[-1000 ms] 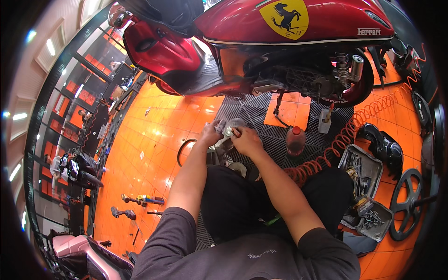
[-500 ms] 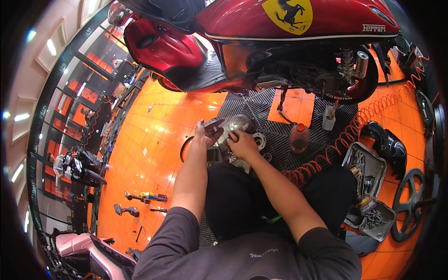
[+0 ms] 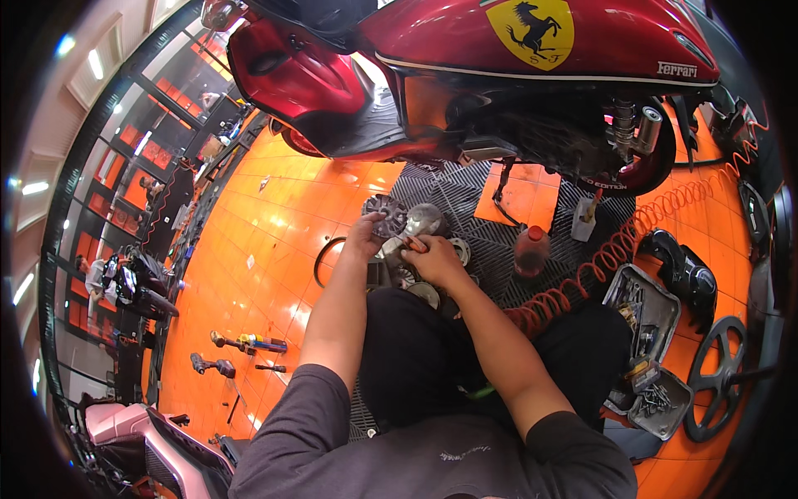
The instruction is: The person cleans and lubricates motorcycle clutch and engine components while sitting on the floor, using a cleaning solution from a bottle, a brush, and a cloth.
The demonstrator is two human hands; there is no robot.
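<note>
My left hand (image 3: 363,238) grips the edge of a round, finned metal disc (image 3: 386,214), which looks like a scooter pulley face, with its ribbed side showing. Close by on the right, my right hand (image 3: 435,259) is closed, with a small orange-reddish piece between its fingers that I cannot make out. Just beyond my hands lies a rounded silver metal cover (image 3: 426,218). A metal ring (image 3: 460,250) sits right of my right hand, and a black belt loop (image 3: 326,270) lies left of my left wrist.
A red-capped bottle (image 3: 532,251) and a white holder (image 3: 585,218) stand on the dark mat. A coiled red hose (image 3: 594,274) crosses to the right, beside an opened tool case (image 3: 657,299). A red scooter (image 3: 499,58) stands ahead; power tools (image 3: 214,364) lie at left.
My left hand has turned the disc from nearly edge-on to showing its finned face. My right hand stays close beside it. The whole view has shifted slightly.
</note>
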